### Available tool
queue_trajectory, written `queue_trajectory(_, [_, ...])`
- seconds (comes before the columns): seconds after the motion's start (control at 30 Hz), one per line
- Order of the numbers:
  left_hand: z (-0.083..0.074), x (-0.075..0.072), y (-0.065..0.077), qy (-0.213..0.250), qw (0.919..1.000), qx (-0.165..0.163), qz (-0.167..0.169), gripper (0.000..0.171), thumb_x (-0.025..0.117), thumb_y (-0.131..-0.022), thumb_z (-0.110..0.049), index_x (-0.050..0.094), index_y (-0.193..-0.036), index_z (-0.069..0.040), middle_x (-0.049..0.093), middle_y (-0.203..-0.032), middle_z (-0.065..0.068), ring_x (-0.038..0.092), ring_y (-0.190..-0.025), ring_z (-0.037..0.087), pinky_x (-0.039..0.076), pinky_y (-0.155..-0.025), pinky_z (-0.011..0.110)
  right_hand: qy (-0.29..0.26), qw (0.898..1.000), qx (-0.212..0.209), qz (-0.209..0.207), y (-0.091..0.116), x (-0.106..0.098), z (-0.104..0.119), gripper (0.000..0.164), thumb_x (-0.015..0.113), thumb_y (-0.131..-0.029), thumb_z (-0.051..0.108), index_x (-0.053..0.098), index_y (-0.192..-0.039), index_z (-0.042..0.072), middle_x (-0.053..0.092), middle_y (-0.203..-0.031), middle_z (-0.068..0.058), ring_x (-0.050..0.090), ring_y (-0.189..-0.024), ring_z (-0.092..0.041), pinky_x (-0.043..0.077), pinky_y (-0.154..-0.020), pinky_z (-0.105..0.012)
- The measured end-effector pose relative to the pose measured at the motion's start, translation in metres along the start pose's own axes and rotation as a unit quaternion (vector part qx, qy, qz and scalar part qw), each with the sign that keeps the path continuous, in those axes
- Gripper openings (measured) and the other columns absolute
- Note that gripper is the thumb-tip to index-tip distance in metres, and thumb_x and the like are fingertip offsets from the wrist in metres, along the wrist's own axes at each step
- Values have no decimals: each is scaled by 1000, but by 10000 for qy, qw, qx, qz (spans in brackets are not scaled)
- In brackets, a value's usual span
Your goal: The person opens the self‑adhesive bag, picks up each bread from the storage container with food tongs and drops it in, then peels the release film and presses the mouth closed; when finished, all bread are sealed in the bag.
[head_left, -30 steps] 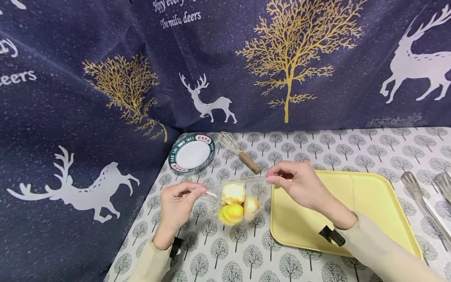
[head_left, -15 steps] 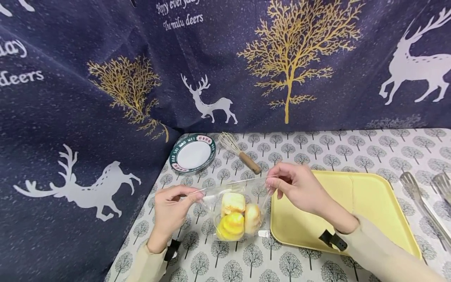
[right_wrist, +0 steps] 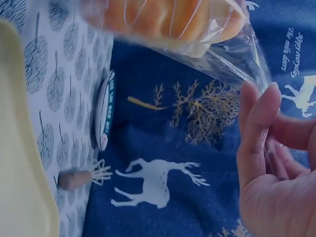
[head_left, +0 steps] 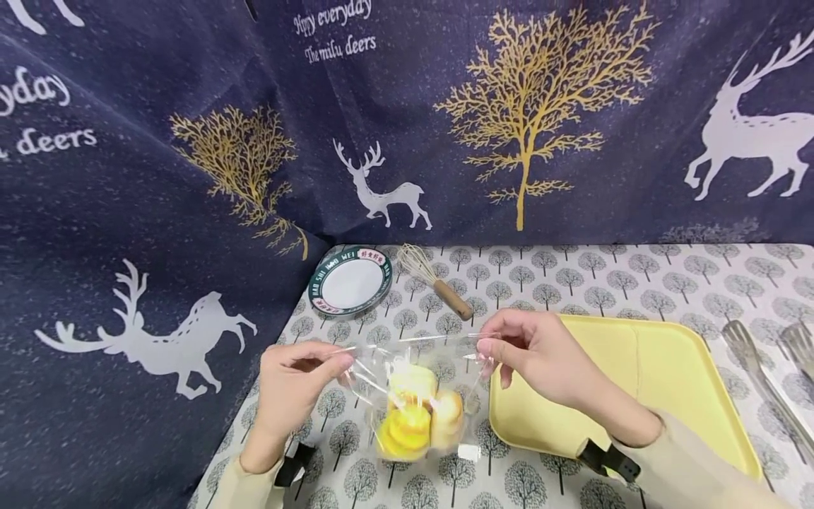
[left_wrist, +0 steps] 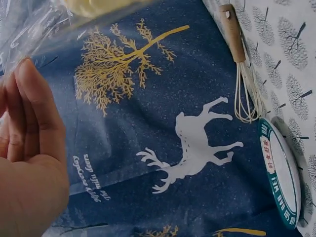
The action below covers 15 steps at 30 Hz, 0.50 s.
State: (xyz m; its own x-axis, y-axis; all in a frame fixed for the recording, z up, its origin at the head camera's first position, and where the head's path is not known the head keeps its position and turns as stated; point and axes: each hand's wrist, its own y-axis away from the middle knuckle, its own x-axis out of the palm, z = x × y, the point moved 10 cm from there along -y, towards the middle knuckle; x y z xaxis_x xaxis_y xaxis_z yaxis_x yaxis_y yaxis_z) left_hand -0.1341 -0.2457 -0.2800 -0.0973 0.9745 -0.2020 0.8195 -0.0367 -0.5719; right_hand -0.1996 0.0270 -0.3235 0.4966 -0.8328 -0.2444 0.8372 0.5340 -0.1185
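A clear plastic bag hangs between both hands with several bread pieces inside. These are a yellow bun, a pale square piece and a golden-brown roll. The left hand pinches the bag's upper left corner between thumb and fingers. At the upper right corner the right hand pinches the film the same way. In the right wrist view the roll shows white stripes through the plastic. The left wrist view catches only a little of the bag above the left hand.
Right of the bag lies a yellow tray, partly under the right forearm. Behind are a green-rimmed plate and a whisk with a wooden handle. Metal utensils lie at the far right. A dark deer-print cloth hangs behind the table.
The bag and bread have come lower and nearer the person. The left hand has moved left and down, while the right hand has dropped slightly; both still pinch the bag. The head view has shifted a little.
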Motion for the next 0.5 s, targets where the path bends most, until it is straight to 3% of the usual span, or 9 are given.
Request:
queue_trajectory(0.1, [26, 0, -6, -427, 9963, -742, 44, 7, 75, -81, 8, 74, -87, 6, 75, -72, -10, 65, -50, 8, 50, -45, 23, 5, 9987, 517, 22, -9, 2, -15, 15, 66, -94, 14, 67, -100, 1, 73, -85, -15, 72, -69, -23, 61, -58, -36])
queue_trajectory(0.27, [89, 7, -16, -584, 9798, -1893, 286, 16, 78, -85, -9, 74, -93, 4, 74, -71, 1, 68, -52, 13, 60, -53, 35, 260, 9940, 1062, 99, -35, 1, -53, 14, 65, -94, 10, 66, -102, -2, 74, -82, -14, 73, -68, -27, 63, -61, -37])
queue_trajectory(0.43, [126, 15, -28, -628, 9715, -2189, 651, 19, 77, -87, -16, 76, -94, 1, 73, -74, 21, 68, -54, 16, 61, -54, 39, 902, 9873, 1298, 173, -55, -4, -72, 12, 64, -95, 10, 67, -100, -1, 74, -82, -13, 70, -62, -21, 63, -63, -41])
queue_trajectory(0.5, [136, 18, -32, -788, 9678, -2253, 800, 17, 76, -87, -17, 77, -92, -1, 72, -73, 22, 66, -52, 16, 60, -53, 40, 1217, 9831, 1349, 211, -60, -5, -76, 11, 63, -95, 9, 67, -98, 0, 74, -82, -13, 69, -60, -18, 63, -63, -41])
